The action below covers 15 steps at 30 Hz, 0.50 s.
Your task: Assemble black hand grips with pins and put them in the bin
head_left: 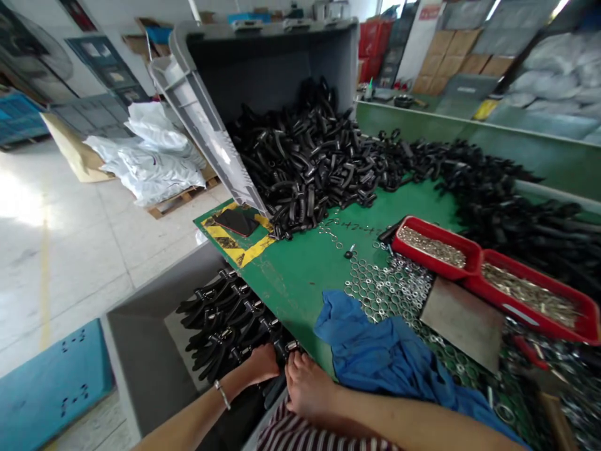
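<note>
Both my hands reach down past the table's near-left edge into a grey bin (141, 351) holding several black curved parts with metal ends (225, 319). My left hand (263, 363), with a bracelet on the wrist, is closed on one of these black parts. My right hand (305, 385) sits right beside it at the table edge, fingers curled onto the metal end of a black part (290, 346). What each finger pinches is partly hidden.
A green table (300, 275) carries a big heap of black parts (319, 156) spilling from a tipped grey crate (263, 69), scattered metal rings (389, 285), two red trays (436, 247) of small hardware, a grey plate (462, 322) and a blue cloth (380, 351). A blue box (51, 382) is on the floor left.
</note>
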Each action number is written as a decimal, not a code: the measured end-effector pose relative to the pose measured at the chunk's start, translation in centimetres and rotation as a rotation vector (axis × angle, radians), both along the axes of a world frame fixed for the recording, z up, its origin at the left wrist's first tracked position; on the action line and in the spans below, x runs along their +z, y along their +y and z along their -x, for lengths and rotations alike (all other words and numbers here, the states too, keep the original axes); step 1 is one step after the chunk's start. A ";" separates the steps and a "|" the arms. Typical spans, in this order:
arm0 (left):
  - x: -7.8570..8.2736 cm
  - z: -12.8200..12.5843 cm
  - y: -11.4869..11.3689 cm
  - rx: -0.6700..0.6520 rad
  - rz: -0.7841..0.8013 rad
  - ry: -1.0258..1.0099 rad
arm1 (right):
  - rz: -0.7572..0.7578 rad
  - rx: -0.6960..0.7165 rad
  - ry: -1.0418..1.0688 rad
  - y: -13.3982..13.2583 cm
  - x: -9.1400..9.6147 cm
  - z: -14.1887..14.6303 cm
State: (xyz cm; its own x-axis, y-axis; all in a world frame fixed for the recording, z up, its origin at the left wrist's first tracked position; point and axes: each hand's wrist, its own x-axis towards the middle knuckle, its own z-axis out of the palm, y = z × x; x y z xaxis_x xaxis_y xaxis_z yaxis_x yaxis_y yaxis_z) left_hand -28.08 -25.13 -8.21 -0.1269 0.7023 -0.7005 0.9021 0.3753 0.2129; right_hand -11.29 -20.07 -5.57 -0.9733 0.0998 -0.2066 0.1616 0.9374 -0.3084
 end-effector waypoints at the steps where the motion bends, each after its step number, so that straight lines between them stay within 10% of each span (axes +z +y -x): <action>1: 1.4 0.3 0.1 -0.040 0.003 0.024 | 0.019 0.031 0.021 0.4 0.7 -0.4; 5: 9.3 1.2 2.0 -0.200 -0.100 -0.208 | 0.166 0.033 0.197 2.7 5.2 -5.2; 8: 14.1 0.3 6.8 -0.141 -0.300 -0.572 | 0.221 -0.329 0.400 4.5 8.6 -11.4; 11: 14.6 -1.4 14.5 -0.136 -0.726 -0.463 | 0.045 -0.507 0.517 5.1 8.8 -17.8; 15: 11.5 -2.8 25.3 -0.083 -1.024 -0.083 | -0.164 -0.560 0.576 4.8 4.4 -23.1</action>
